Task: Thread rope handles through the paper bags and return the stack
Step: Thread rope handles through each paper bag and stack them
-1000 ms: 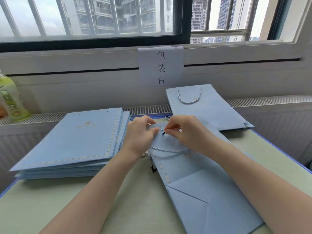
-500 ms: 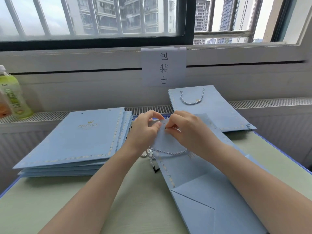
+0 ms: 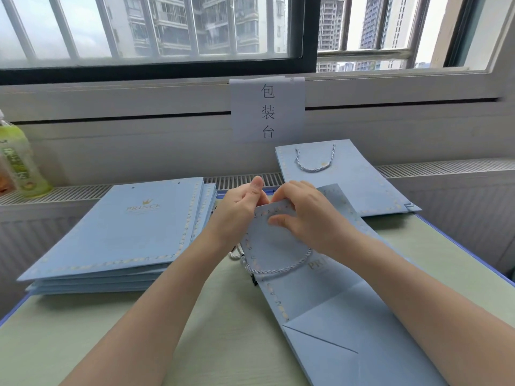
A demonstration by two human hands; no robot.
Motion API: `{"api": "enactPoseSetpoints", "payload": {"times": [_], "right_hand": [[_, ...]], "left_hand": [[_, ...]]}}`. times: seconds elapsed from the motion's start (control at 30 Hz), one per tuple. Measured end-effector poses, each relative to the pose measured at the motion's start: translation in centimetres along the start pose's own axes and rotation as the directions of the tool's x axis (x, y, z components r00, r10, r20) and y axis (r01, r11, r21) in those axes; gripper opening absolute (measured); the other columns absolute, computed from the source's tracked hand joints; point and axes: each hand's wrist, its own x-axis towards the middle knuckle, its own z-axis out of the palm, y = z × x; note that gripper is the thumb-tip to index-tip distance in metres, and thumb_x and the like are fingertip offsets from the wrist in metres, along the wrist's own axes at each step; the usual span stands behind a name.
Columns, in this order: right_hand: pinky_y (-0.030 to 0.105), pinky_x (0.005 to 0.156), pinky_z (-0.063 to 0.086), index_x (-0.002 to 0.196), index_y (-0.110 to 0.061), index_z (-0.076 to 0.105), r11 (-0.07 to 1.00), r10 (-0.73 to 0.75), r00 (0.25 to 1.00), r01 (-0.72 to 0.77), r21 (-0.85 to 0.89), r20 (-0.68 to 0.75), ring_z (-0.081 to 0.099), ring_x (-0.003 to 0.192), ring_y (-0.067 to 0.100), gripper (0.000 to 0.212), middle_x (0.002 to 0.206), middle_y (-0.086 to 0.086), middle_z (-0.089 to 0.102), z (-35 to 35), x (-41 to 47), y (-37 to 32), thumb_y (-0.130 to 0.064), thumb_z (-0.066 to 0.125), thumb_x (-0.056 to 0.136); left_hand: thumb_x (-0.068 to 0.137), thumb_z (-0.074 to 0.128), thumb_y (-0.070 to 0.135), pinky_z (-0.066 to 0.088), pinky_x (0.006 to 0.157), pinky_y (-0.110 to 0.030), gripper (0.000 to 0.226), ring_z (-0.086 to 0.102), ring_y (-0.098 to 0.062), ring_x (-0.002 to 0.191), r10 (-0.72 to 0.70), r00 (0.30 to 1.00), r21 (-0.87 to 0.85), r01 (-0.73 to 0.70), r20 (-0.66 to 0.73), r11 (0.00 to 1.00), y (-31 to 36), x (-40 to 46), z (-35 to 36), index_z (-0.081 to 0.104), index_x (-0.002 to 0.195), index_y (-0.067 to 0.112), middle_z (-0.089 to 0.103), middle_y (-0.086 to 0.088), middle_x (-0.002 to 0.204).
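Pale blue paper bag lies flat on the green table, its mouth edge lifted. Left hand and right hand both pinch that top edge; the rope end is hidden behind the fingers. The twisted grey-white rope handle loops below. Risk: a hard pull could tear the punched hole or crease the panel.

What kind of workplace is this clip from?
Likely a packing station by a window: a paper sign reading 包装台 hangs above the table, beside a stack of flat blue bags and a finished bag with rope handle.
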Motion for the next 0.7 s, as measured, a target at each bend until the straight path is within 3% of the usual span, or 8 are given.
{"api": "enactPoseSetpoints", "payload": {"times": [0.13,0.27,0.43,0.57,0.7], "right_hand": [[0.009,0.072,0.030,0.093,-0.005,0.060,0.999,-0.037,0.999,0.037,-0.009,-0.032,0.039,0.082,0.017,0.025,0.083,-0.008,0.046,0.0,0.0,-0.1,-0.015,0.076,0.076],[0.005,0.072,0.030,0.096,-0.007,0.061,0.999,-0.046,0.999,0.047,0.008,-0.028,0.037,0.076,0.006,0.026,0.078,-0.021,0.040,0.2,-0.1,-0.7,-0.017,0.075,0.077],[0.004,0.075,0.032,0.103,-0.011,0.060,0.995,-0.028,1.000,0.029,0.095,-0.015,0.042,0.080,-0.012,0.027,0.078,-0.025,0.040,-0.3,-0.2,-0.9,-0.016,0.073,0.080],[0.006,0.073,0.036,0.102,-0.012,0.061,0.993,-0.028,0.999,0.031,0.115,-0.024,0.048,0.075,-0.002,0.022,0.084,-0.022,0.042,-0.3,0.0,-0.5,-0.015,0.070,0.082],[0.007,0.072,0.037,0.088,-0.014,0.060,0.991,-0.032,0.999,0.033,0.131,-0.009,0.050,0.075,-0.001,0.008,0.091,-0.010,0.048,-0.3,-0.2,-0.1,-0.013,0.067,0.085]], "left_hand": [[0.100,0.028,0.043,0.041,0.051,-0.015,0.060,0.052,-0.008,0.056,-0.015,1.000,0.038,0.015,0.013,0.999,-0.1,0.1,-0.2,0.062,0.066,0.008,0.058,-0.005,0.065],[0.099,0.029,0.045,0.038,0.048,-0.017,0.063,0.047,-0.014,0.052,-0.082,0.996,-0.013,0.082,-0.016,0.997,-0.3,0.3,-0.6,0.058,0.068,-0.001,0.051,-0.014,0.063],[0.099,0.031,0.044,0.039,0.042,-0.015,0.063,0.047,-0.010,0.042,-0.096,0.995,-0.036,0.095,-0.026,0.995,-0.6,0.2,-0.6,0.057,0.063,-0.001,0.050,-0.010,0.056],[0.098,0.036,0.044,0.035,0.044,-0.022,0.069,0.042,-0.026,0.058,-0.095,0.994,-0.077,0.091,-0.059,0.993,-1.0,0.2,-0.7,0.056,0.078,-0.019,0.047,-0.018,0.070],[0.097,0.037,0.043,0.033,0.050,-0.027,0.065,0.040,-0.027,0.063,-0.068,0.995,-0.061,0.064,-0.069,0.996,-1.2,0.2,-0.4,0.053,0.077,-0.017,0.048,-0.016,0.073]]}}
